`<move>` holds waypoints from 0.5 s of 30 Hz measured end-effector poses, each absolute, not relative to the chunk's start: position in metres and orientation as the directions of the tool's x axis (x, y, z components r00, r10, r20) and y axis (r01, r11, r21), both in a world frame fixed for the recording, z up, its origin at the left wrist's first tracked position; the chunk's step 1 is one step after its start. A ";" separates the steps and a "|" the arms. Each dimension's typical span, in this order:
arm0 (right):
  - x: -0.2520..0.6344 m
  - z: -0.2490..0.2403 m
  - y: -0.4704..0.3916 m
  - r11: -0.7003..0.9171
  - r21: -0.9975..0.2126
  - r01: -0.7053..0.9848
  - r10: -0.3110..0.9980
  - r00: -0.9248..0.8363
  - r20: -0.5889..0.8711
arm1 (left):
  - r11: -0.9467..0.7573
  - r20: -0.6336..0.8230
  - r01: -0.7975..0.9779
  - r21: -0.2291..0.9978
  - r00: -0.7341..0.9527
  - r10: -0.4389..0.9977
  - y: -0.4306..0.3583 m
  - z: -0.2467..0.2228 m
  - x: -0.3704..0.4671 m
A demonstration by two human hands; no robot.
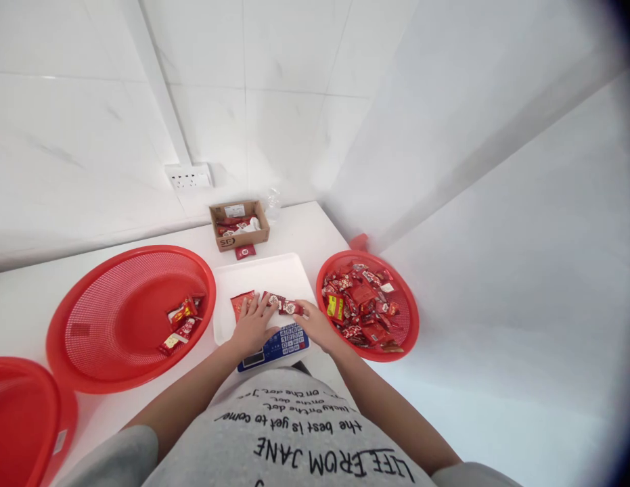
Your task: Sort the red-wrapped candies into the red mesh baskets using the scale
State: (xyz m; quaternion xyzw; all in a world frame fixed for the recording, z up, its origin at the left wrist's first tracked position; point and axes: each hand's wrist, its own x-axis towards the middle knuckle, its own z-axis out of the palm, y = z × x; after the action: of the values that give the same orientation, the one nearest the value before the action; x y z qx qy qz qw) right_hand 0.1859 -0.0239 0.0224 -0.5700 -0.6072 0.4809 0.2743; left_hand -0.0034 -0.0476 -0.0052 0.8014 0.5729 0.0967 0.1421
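A white tray [264, 270] sits on a scale with a blue keypad panel [280, 348] in front of me. My left hand [250, 330] lies over the tray with fingers spread, touching a flat red packet [238, 304] and reaching the left end of a row of small red wrapped snack packets [274, 299]. At the right end of that row, my right hand [315, 326] pinches a red snack packet [293, 308] between thumb and fingers. My left fingers partly cover the packets.
On the right stands a red basket [413, 318] full of red packets. A larger red basket [104, 270] at left holds several packets; another red basket [53, 406] is at lower left. Behind the tray are a cardboard box [243, 239] of packets and one loose packet [245, 251].
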 end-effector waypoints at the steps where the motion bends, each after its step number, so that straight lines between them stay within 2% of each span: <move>1: 0.187 0.020 -0.025 -0.106 -0.895 0.434 0.954 -0.210 -0.215 | -0.300 -0.002 0.896 0.326 0.318 0.948 -0.046 -0.006 -0.002; 6: 0.186 0.017 -0.029 -0.189 -0.896 0.402 0.938 -0.196 -0.285 | -0.222 -0.019 0.931 0.290 0.237 0.971 -0.036 -0.002 0.009; 10: 0.183 0.024 -0.030 -0.247 -0.904 0.350 0.901 -0.260 -0.347 | -0.171 -0.025 0.939 0.299 0.187 0.982 -0.033 0.002 0.017; 15: 0.190 0.027 -0.024 -0.251 -0.918 0.305 0.895 -0.288 -0.341 | -0.259 0.036 0.913 0.316 0.262 0.964 -0.038 0.001 0.020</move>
State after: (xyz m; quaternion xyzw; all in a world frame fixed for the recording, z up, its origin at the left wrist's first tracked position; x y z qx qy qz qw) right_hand 0.1898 -0.0241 0.0272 -0.5395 -0.5563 0.5784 0.2548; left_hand 0.0195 -0.0381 0.0012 0.7856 0.5973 0.1116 0.1164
